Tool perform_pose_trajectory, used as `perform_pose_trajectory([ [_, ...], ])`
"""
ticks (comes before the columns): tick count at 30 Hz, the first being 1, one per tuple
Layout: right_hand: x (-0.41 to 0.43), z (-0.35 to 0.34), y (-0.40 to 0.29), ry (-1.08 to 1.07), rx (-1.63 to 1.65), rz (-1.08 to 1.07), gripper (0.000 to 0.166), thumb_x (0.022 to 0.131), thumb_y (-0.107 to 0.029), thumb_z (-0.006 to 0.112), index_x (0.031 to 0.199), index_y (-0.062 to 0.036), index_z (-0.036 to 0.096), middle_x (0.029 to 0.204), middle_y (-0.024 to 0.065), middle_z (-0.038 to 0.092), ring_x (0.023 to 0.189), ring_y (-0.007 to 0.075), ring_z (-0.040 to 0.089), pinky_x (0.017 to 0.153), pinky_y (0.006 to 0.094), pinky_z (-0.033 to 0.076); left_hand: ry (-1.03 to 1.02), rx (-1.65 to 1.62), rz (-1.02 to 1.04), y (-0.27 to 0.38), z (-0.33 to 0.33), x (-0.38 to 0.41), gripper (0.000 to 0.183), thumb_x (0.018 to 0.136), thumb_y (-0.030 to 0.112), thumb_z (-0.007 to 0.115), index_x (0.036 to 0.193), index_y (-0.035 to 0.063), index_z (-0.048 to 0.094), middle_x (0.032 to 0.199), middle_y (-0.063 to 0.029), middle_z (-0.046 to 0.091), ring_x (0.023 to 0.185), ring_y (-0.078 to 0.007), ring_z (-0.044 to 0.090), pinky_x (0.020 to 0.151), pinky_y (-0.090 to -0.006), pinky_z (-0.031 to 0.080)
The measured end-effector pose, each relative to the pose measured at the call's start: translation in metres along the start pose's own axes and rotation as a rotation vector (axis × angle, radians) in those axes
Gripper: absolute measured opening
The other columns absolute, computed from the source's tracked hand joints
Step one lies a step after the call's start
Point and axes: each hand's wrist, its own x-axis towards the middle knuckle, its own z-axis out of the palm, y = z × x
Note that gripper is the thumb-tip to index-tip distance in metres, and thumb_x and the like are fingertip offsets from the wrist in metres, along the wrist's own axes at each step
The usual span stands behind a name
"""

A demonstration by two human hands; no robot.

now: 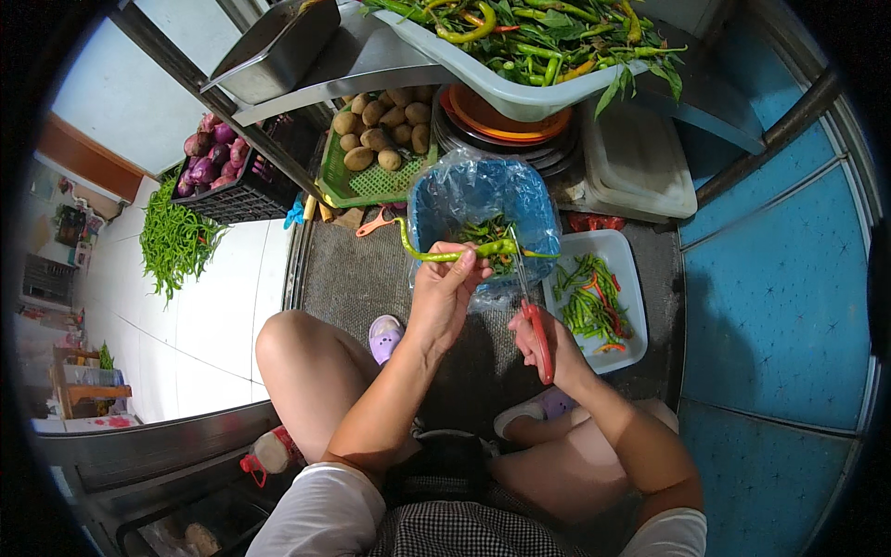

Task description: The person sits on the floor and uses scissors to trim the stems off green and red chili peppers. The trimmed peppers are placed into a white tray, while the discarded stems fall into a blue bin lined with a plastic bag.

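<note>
My left hand (447,289) pinches a long curved green chili pepper (435,257) by its middle, above a blue basin (431,191) lined with a clear plastic bag. In my right hand (550,348) are red-handled scissors (537,334). Their blades meet the pepper close to its right end. Green trimmings (480,228) lie in the bottom of the lined basin. To its right, a white plastic tray (633,292) holds cut green and red chili peppers (592,306).
Overhead, a shelf carries a pale tub (505,90) of chilies with leaves. Behind the basin are a green basket (383,182) of potatoes, stacked plates (511,118) and lidded containers (640,160). A black crate (237,198) of onions and a chili heap (170,240) stand left.
</note>
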Motion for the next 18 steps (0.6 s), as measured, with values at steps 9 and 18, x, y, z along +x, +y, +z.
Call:
perform_pose_trajectory([
  [9,0.017,-0.001,0.012,0.012,0.060,0.169,0.033,0.086,-0.037,0.047,0.078,-0.0050,0.047,0.050,-0.0035,0.039,0.040,0.0060,0.037,0.038,0.0198,0.033,0.124,-0.116,-0.202,-0.018,-0.038,0.014,0.011,0.084,0.006,0.052,0.093,0.0009,0.052,0.092,-0.0086,0.056,0.086,-0.0179,0.056,0.079,-0.0294,0.048],
  [18,0.013,0.005,0.010,0.051,-0.457,-0.051,0.053,0.076,-0.044,0.059,0.093,0.0021,0.037,0.085,0.0205,0.054,0.082,0.0340,0.056,0.072,0.0378,0.042,0.111,-0.219,-0.165,-0.016,-0.049,0.014,0.017,0.083,0.001,0.050,0.099,0.0049,0.051,0.105,-0.0096,0.056,0.094,-0.0183,0.055,0.085,-0.0300,0.047],
])
